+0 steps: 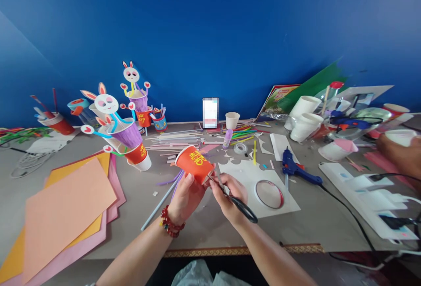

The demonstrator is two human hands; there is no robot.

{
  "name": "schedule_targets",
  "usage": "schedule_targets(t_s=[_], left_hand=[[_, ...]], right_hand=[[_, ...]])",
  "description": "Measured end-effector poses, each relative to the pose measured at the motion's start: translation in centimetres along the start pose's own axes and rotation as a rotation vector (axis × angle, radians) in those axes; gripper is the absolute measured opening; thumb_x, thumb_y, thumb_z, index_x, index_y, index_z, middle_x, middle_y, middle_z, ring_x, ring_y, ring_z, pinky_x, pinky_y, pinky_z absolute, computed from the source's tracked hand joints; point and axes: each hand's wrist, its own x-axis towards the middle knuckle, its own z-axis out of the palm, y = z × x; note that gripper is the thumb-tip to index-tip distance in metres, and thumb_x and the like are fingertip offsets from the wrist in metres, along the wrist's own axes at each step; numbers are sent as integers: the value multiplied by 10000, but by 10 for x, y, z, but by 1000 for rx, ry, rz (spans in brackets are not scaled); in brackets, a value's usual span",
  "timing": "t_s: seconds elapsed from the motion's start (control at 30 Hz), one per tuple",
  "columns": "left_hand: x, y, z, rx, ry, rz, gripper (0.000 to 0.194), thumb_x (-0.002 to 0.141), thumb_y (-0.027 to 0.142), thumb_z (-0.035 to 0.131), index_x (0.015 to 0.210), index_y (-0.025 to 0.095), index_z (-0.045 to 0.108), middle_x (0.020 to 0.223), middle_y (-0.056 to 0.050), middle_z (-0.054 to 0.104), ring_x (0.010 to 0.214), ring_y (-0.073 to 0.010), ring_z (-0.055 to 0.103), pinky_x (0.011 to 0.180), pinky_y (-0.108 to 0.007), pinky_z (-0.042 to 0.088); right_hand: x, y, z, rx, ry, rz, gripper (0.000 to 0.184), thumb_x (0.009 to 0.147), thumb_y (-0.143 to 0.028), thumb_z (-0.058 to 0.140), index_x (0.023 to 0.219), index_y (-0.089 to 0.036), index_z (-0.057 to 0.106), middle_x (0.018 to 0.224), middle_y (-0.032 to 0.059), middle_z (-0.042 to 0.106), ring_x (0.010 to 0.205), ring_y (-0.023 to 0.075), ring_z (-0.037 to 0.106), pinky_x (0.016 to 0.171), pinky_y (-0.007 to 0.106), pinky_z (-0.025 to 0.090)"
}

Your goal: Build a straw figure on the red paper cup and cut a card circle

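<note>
My left hand (184, 197) is closed round an orange-red paper cup (194, 163) with yellow lettering, held on its side over the table's near middle. My right hand (229, 194) grips black-handled scissors (237, 200), whose blades point up-left and meet the cup's rim. A red bead bracelet (170, 223) sits on my left wrist. Under the hands lie a grey straw (160, 205) and a purple strip. A roll of clear tape (269, 194) rests on a white sheet (276, 176) just right of my right hand.
Stacked orange, peach and pink paper (62, 209) lies at left. Bunny cup crafts (126, 134) stand behind it. A blue glue gun (294, 168) with its black cable lies at right. White cups (304, 119), straws (174, 139) and another person's arm (399, 154) fill the far right.
</note>
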Motion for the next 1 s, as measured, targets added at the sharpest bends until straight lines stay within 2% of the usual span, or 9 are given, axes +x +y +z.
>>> schedule_targets(t_s=[0.13,0.37,0.47,0.57,0.67,0.77,0.87,0.93,1.0], left_hand=[[3,-1,-2,-16,63,-76,328,791,410,742,975,143,694,955,-75,715,867,-197,652,879,-333,489],[3,1,-2,-71,63,-131,272,788,339,713,944,115,708,923,-79,701,894,-203,627,889,-322,469],[2,-1,-2,-62,19,-125,264,780,335,716,918,110,709,818,-52,658,781,-175,583,809,-307,460],[1,-2,-2,-33,-47,-109,288,799,368,694,910,102,705,727,-27,586,669,-143,494,724,-306,439],[1,-2,-1,-8,-72,-107,287,810,369,682,907,99,705,726,-32,562,680,-150,476,717,-319,429],[1,1,0,-32,-96,-94,238,801,313,693,939,120,710,746,-34,583,680,-150,483,728,-323,423],[3,4,0,-66,-94,-77,342,782,381,726,1037,154,705,896,-68,665,748,-175,542,754,-322,428],[4,4,-2,-64,-47,-80,420,773,457,734,1065,157,703,1020,-100,689,821,-200,579,759,-317,435],[6,2,-5,-54,-6,-96,422,790,463,722,1058,137,707,1020,-111,698,796,-189,583,734,-300,437]], right_hand=[[3,-2,0,-18,4,-69,123,898,-190,608,789,-246,601,671,-3,646,602,165,590,605,288,472],[2,2,1,-13,13,-67,150,889,-207,612,742,-235,590,674,22,658,629,177,614,626,295,483],[2,0,2,115,-20,142,184,893,-286,615,720,-222,619,653,26,683,606,176,629,630,295,503],[5,0,5,453,-55,423,214,889,-359,622,732,-214,618,611,15,703,571,168,642,602,276,521],[7,2,9,681,-43,528,237,872,-366,645,702,-212,584,569,3,699,540,151,627,568,248,507],[7,3,7,628,-38,505,219,880,-365,638,725,-215,598,603,9,718,555,153,639,583,254,516],[6,1,2,356,-70,359,196,892,-344,624,742,-218,628,703,33,750,621,173,675,641,280,533],[4,-1,-1,192,-89,237,207,896,-322,613,716,-220,633,726,41,752,656,183,684,667,289,528],[3,-2,-1,134,-102,188,221,904,-316,601,708,-220,634,728,43,751,683,190,691,680,293,525]])
